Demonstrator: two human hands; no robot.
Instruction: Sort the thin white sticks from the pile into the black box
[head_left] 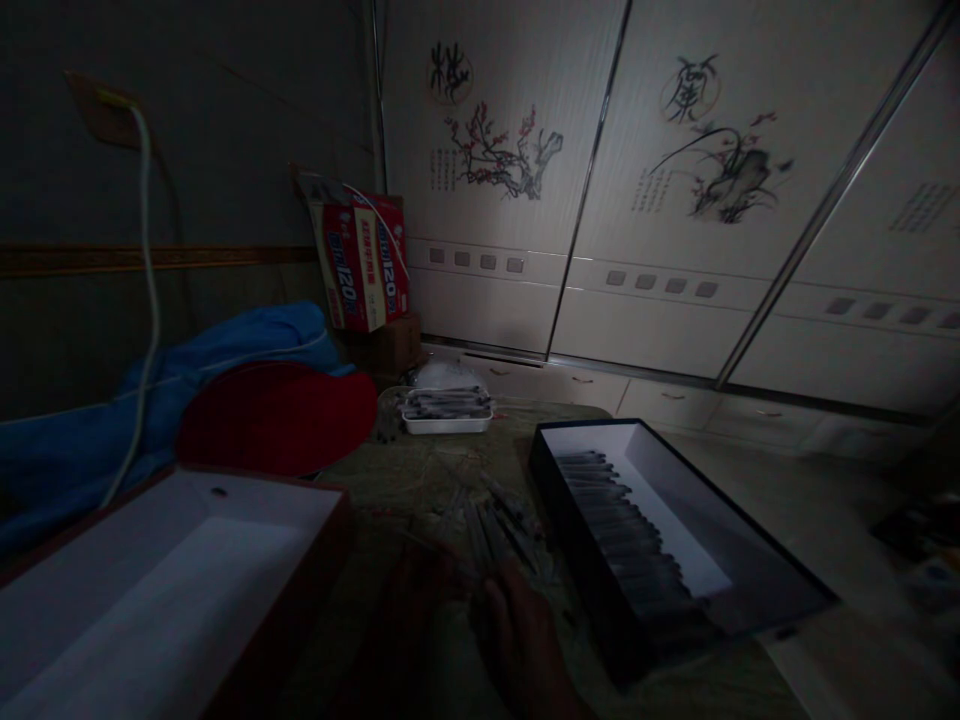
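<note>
My right hand (pixel 519 632) is at the table's near middle, its fingers curled and pressed together. My left hand (pixel 420 590) sits just left of it, very dark and blurred; its fingers look drawn together toward the right hand. What either hand grips is too dark to make out. Just beyond the fingertips lies a loose heap of slim, pen-like sticks (pixel 499 525), some clear and some dark. On the right, a dark-rimmed box (pixel 559 530) with a white inside holds a long row of similar sticks (pixel 626 535) laid side by side.
At left stands a reddish box (pixel 300 590) with a white interior. Behind it are a red rounded seat (pixel 277 418) and blue cloth (pixel 232 345). A white tray (pixel 448 425) of sticks sits at the table's far side. A white cable (pixel 148 260) hangs left. Sliding cabinet doors (pixel 495 300) stand behind.
</note>
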